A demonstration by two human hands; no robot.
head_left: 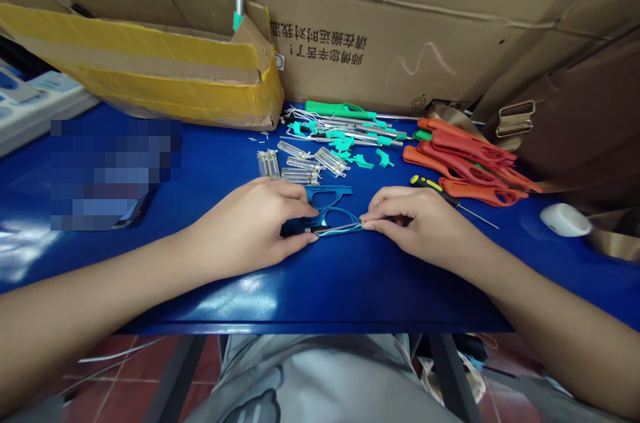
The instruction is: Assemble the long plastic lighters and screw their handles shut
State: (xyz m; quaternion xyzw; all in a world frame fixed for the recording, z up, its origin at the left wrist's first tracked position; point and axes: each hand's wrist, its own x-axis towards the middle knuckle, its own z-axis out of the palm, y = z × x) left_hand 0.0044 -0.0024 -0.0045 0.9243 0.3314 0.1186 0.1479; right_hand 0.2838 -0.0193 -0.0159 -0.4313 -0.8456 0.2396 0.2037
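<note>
My left hand (pixel 265 220) is closed in a pinch on the left end of a blue lighter casing half (pixel 343 213), a plastic shell with an oval opening. At the casing's right end, my right hand (pixel 417 220) pinches with thumb and fingertips. Along its near side, between the hands, run a thin wire and a dark and silvery part. Just behind it lies another blue casing half (pixel 345 190), partly covered by my left fingers. Clear lighter fuel tanks (pixel 300 175) are scattered behind my left hand. A yellow-and-black screwdriver (pixel 434 184) lies behind my right hand.
Metal lighter tubes (pixel 345 126) with wires, green triggers (pixel 363 161) and a green casing (pixel 335 108) lie at the back. Orange-red casings (pixel 473 156) are piled right, near a white object (pixel 565 219). A yellow-taped carton (pixel 200 93) and a large cardboard box (pixel 400 70) border the blue table (pixel 350 290).
</note>
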